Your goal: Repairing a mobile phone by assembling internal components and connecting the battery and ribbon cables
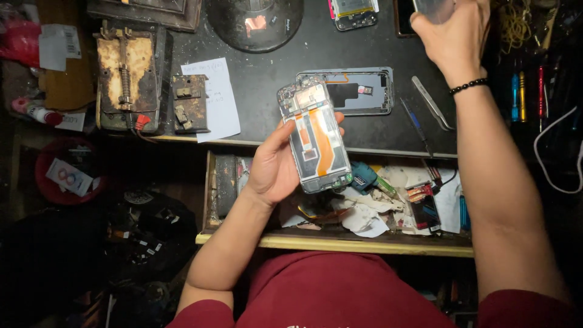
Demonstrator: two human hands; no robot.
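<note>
My left hand point(274, 165) holds an opened phone point(316, 132) with its back off, its orange flex cables and circuit board showing, over the front edge of the black work mat point(273, 91). My right hand point(452, 37) is raised at the far right of the mat and grips a clear flat piece point(432, 8), cut off by the top of the view. A black bead bracelet point(468, 86) sits on that wrist. The phone's grey back cover point(359, 91) lies on the mat just behind the opened phone.
Metal tweezers point(432, 102) and a thin blue tool point(415, 123) lie right of the cover. An open drawer point(364, 200) of scraps and parts is below. A rusty clamp jig point(124, 76), white paper slip point(212, 100), lamp base point(255, 21) and screwdrivers point(527, 94) surround the mat.
</note>
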